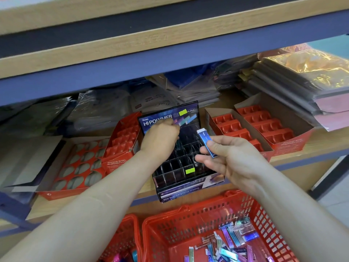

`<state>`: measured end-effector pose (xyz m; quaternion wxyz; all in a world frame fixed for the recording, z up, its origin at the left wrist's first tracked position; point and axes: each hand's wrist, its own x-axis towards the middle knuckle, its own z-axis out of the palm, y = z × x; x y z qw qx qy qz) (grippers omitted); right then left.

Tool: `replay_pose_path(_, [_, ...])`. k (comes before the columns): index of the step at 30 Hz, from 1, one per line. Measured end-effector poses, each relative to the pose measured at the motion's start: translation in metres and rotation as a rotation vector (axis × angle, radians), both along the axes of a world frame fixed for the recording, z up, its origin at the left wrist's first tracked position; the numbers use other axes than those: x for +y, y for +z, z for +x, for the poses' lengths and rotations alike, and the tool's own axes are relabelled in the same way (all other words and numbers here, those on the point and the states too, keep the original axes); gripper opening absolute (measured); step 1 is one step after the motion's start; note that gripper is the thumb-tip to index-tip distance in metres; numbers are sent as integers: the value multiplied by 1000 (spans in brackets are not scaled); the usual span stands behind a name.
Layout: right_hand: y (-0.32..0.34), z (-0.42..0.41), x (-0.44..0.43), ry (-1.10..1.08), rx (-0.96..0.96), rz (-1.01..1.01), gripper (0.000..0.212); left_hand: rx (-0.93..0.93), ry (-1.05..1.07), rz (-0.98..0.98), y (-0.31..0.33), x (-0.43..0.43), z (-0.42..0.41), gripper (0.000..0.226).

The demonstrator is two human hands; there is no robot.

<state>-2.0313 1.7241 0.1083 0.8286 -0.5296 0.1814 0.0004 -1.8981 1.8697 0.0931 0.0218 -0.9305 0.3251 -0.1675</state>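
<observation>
A black Hi-Polymer eraser display box (181,163) with several empty slots stands on the wooden shelf. My left hand (160,137) hovers over its back rows with fingers curled down into the slots; what they hold, if anything, is hidden. My right hand (232,157) is just right of the box and pinches a slim blue eraser (204,140) with a white end, tilted up to the left. Below the shelf a red basket (188,214) holds several more slim erasers (230,241) in blue, purple and teal sleeves.
Red sharpener boxes flank the display: one on the left (122,140), two on the right (232,125) (273,127). A flat red tray with round holes (79,165) lies further left. Wrapped paper stacks (302,82) fill the back. A second red basket (128,235) sits lower left.
</observation>
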Motion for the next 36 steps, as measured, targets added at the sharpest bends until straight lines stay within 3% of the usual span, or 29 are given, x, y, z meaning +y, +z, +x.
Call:
replay_pose_path(2, [1, -1, -1, -13, 20, -57, 20, 19, 28, -82, 4, 0, -2, 28])
replay_pose_path(4, [0, 0, -2, -19, 33, -109, 15, 149, 65, -373, 12, -2, -11, 23])
replay_pose_path(7, [-4, 3, -3, 8, 27, -189, 10, 795, 79, -915, 29, -5, -27, 28])
replay_pose_path(8, [-5, 3, -2, 26, 21, -221, 10, 947, 53, -967, 35, -5, -31, 27])
replay_pose_path(10, [-7, 4, -1, 56, 13, -274, 8, 1035, -8, -946, 43, -5, -37, 16])
replay_pose_path(12, [-8, 4, 2, 56, 5, -296, 7, 1046, -31, -950, 49, -4, -38, 6])
replay_pose_path(15, [-8, 4, 2, -44, -25, -409, 5, 986, 0, -1010, 59, 0, -32, 9])
replay_pose_path(18, [-10, 4, -5, -111, -67, -882, 9, 759, 101, -999, 69, 9, -18, 11])
replay_pose_path(21, [-13, 2, -6, -26, -8, -1264, 31, 580, 144, -855, 67, 13, -6, 10])
replay_pose_path(26, [-12, 0, -3, 71, -4, -1395, 44, 476, 112, -626, 44, 7, 5, 11])
replay_pose_path(33, [-19, -2, -2, 179, -66, -1471, 40, 404, 120, -679, 47, 23, -1, 10])
replay_pose_path(36, [-19, -3, -3, 178, -78, -1483, 41, 316, 143, -547, 47, 47, -8, 13])
